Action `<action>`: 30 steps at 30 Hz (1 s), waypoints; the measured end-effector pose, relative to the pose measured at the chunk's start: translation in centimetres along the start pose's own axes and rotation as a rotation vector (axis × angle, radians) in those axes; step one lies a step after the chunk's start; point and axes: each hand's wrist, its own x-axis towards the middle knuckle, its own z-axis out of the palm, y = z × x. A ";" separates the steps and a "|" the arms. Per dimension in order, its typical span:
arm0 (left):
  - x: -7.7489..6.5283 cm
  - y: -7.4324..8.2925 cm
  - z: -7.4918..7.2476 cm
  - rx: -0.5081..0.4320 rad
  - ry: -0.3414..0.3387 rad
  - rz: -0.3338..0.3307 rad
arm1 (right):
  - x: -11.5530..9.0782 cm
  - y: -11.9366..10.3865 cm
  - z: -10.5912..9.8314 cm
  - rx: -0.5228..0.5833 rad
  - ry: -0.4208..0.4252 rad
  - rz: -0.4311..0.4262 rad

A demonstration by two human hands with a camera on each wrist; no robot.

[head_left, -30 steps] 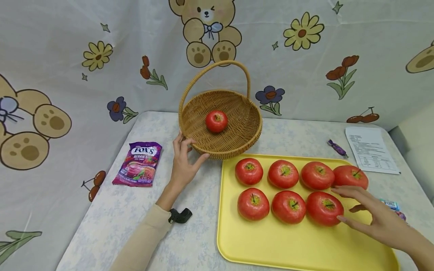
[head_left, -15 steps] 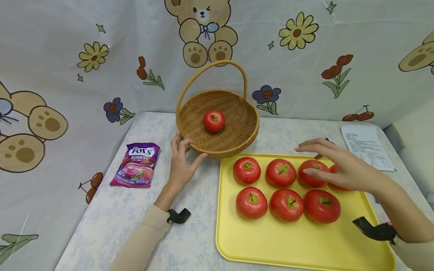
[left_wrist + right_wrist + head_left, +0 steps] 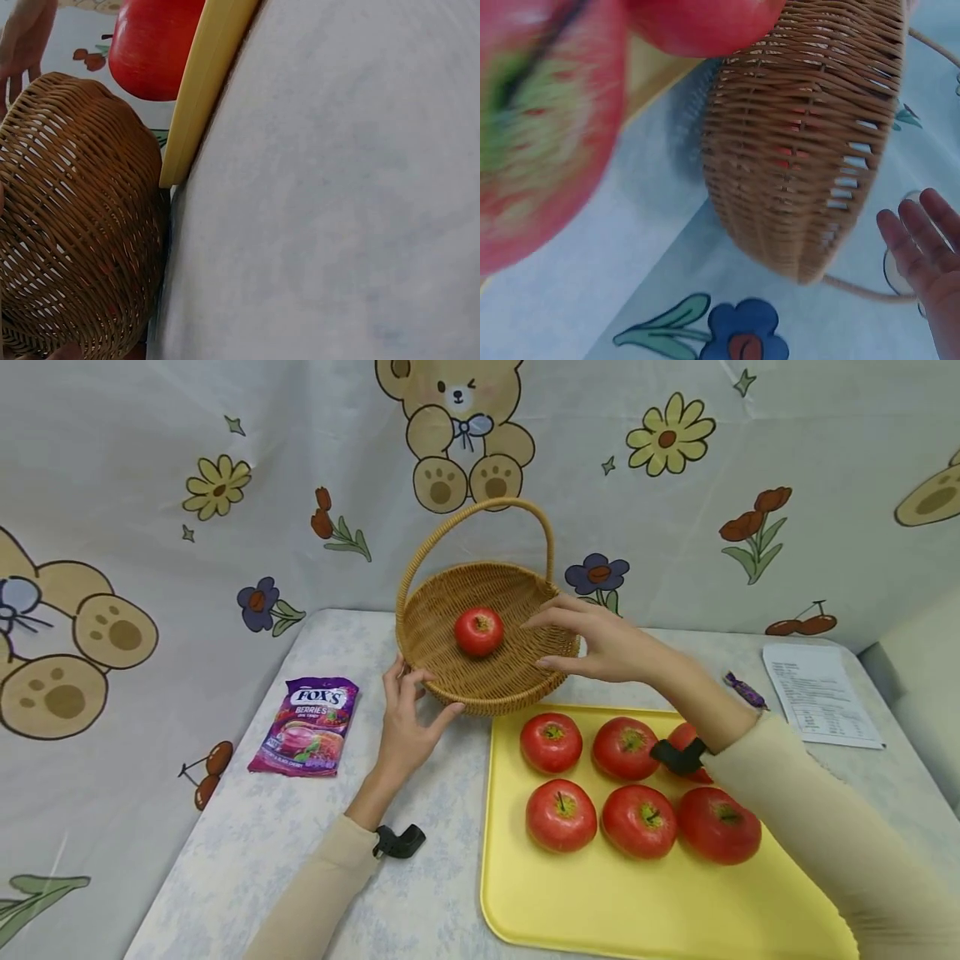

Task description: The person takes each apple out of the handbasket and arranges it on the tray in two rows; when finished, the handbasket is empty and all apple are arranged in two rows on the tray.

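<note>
A wicker basket (image 3: 517, 681) with a hoop handle stands at the back of the table, with one red apple (image 3: 478, 631) inside. My left hand (image 3: 420, 693) holds its near-left rim, fingers on the wall and thumb along the base. My right hand (image 3: 540, 642) hovers over the basket's right rim with fingers spread and nothing in it. Several red apples (image 3: 561, 814) lie on a yellow tray (image 3: 600, 902) in front of the basket; my right sleeve hides part of the back row. The left wrist view shows the basket (image 3: 67, 225) against the tray's corner (image 3: 206, 82). The right wrist view shows the basket (image 3: 802, 135) and a blurred apple (image 3: 540, 127).
A purple Fox's candy bag (image 3: 307, 725) lies left of my left hand. A printed sheet (image 3: 821, 693) and a purple wrapped sweet (image 3: 746, 689) lie at the back right. A cartoon-print cloth hangs behind the table, which has a pale patterned top (image 3: 255, 843).
My right hand has moved from the tray's right side up and left over the apples to the basket's right rim, holding nothing. The left hand has stayed on the basket.
</note>
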 end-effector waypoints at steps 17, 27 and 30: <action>0.2 -0.2 -0.1 0.023 0.002 0.026 | 10.6 4.6 5.1 -0.037 -0.233 0.144; 0.3 -0.5 -0.2 0.034 -0.002 0.035 | 13.0 6.4 6.5 -0.037 -0.346 0.195; 0.2 -0.6 -0.2 0.037 -0.002 0.031 | 13.1 6.9 7.1 -0.038 -0.361 0.214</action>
